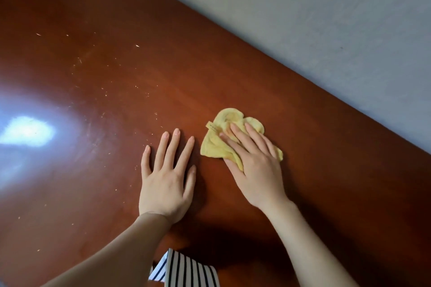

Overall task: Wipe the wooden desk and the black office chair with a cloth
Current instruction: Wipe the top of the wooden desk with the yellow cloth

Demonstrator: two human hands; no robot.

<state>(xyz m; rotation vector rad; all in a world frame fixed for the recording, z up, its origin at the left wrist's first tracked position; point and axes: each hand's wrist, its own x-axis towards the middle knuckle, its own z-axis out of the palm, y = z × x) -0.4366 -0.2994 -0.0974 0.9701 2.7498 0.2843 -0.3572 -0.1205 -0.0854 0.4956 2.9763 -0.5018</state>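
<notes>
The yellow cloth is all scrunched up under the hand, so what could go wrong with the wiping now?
The bunched yellow cloth covers only a small patch under the right hand, so strokes may leave strips unwiped. The pale crumbs scattered over the wooden desk lie to the left, and might get pushed around or off the edge instead of gathered. The left hand rests flat on the glossy top and could leave smudges.
</notes>
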